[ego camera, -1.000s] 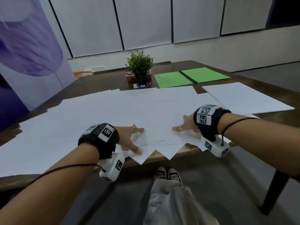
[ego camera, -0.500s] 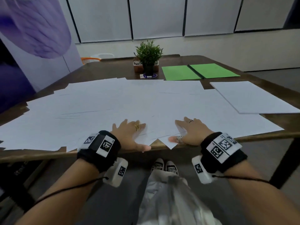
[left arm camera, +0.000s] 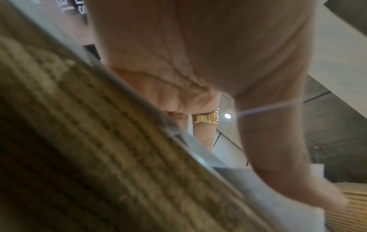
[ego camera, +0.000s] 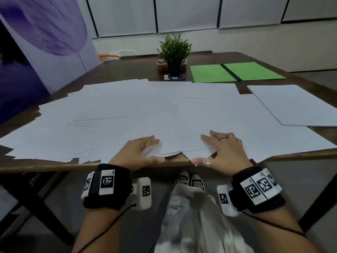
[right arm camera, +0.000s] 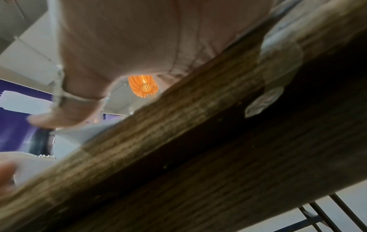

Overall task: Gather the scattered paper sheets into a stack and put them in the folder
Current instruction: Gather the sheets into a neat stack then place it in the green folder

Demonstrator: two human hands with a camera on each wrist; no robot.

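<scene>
I see my left hand point(ego camera: 138, 153) and right hand point(ego camera: 225, 152) at lower centre, fingers point(ego camera: 206, 138) spread flat on the paper sheets point(ego camera: 164, 114) at the counter point(ego camera: 45, 166) edge. The green folder point(ego camera: 235, 72) lies open at upper right, well apart.

A dark wooden table point(ego camera: 127, 70) is seen. A small potted plant point(ego camera: 174, 52) is placed at its far side, before a labelled box point(ego camera: 161, 63). An orange ceiling lamp point(right arm camera: 143, 86) is lit overhead.
</scene>
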